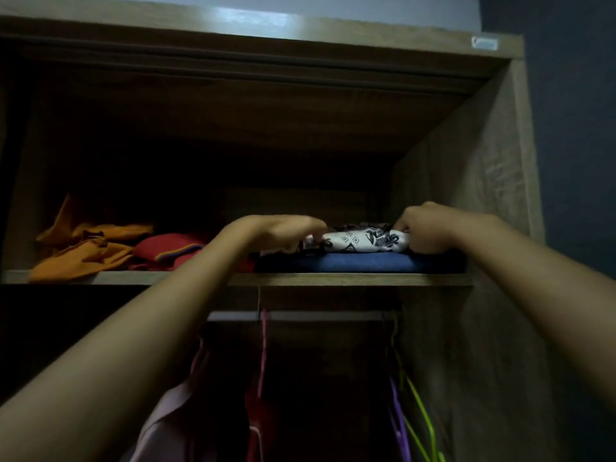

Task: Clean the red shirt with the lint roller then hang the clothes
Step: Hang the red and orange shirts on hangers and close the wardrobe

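Both my arms reach up to the wardrobe's upper shelf (186,278). A folded white cloth with a black pattern (363,241) lies on top of a folded blue garment (363,262). My left hand (283,230) grips the white cloth's left end with curled fingers. My right hand (421,230) grips its right end. A folded red garment (166,250) lies on the shelf to the left of my left forearm. A red garment (255,418) hangs below on a pink hanger. No lint roller is in view.
Orange clothes (83,248) are piled at the shelf's left end. Under the shelf runs a hanging rail (320,316) with a pink garment (166,421), and purple (398,425) and green hangers (420,408). The wardrobe's side wall (473,181) stands close on the right.
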A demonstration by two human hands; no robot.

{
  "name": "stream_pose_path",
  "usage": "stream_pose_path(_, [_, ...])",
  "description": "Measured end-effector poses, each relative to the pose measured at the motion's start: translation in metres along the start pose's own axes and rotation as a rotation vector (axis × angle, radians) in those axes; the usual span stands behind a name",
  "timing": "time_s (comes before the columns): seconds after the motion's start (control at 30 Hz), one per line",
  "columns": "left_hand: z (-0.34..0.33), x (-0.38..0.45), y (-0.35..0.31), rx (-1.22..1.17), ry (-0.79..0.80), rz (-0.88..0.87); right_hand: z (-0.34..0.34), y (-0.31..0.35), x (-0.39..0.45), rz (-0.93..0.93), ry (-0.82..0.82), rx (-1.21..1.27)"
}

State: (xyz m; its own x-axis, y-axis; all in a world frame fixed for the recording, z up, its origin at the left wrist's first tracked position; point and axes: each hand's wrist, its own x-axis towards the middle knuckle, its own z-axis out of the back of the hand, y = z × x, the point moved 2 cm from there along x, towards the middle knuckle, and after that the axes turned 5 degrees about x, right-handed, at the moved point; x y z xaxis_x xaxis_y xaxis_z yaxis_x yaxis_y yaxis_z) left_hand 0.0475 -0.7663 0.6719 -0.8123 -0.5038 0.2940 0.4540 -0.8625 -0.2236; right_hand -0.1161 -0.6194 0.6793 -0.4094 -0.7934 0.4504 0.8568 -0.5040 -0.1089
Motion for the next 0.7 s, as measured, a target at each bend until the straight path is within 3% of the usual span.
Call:
stream_pose_path(0.1, [0.016, 0.002, 0.011, -0.292, 0.045, 0.001, 0.022, 0.005, 0.0, -0.067, 0.085, 0.034])
stream_pose_path(0.17, [0.023, 0.009, 0.011, -0.255, -0.098, 0.027, 0.036, 0.009, 0.01, -0.102, -0.064, 0.212])
stream_pose_path(0.23, [0.021, 0.015, 0.012, -0.099, -0.241, 0.09, 0.038, 0.015, 0.028, -0.064, -0.203, 0.218])
stream_pose_path(0.3, [0.008, 0.024, 0.017, 0.005, -0.169, 0.15, 0.026, 0.023, 0.045, -0.03, -0.151, 0.22])
stream_pose_path(0.37, [-0.004, 0.028, 0.022, 0.023, -0.041, 0.185, 0.006, 0.022, 0.066, -0.051, 0.003, 0.194])
stream_pose_path(0.5, [-0.003, 0.023, 0.02, -0.002, 0.03, 0.246, -0.014, 0.009, 0.082, -0.146, 0.283, 0.272])
stream_pose_path(0.6, [-0.002, 0.028, 0.024, 0.041, 0.047, 0.262, -0.014, 0.005, 0.083, -0.146, 0.256, 0.258])
stream_pose_path(0.7, [-0.001, 0.03, 0.02, 0.1, 0.047, 0.256, -0.018, 0.005, 0.086, -0.124, 0.058, 0.282])
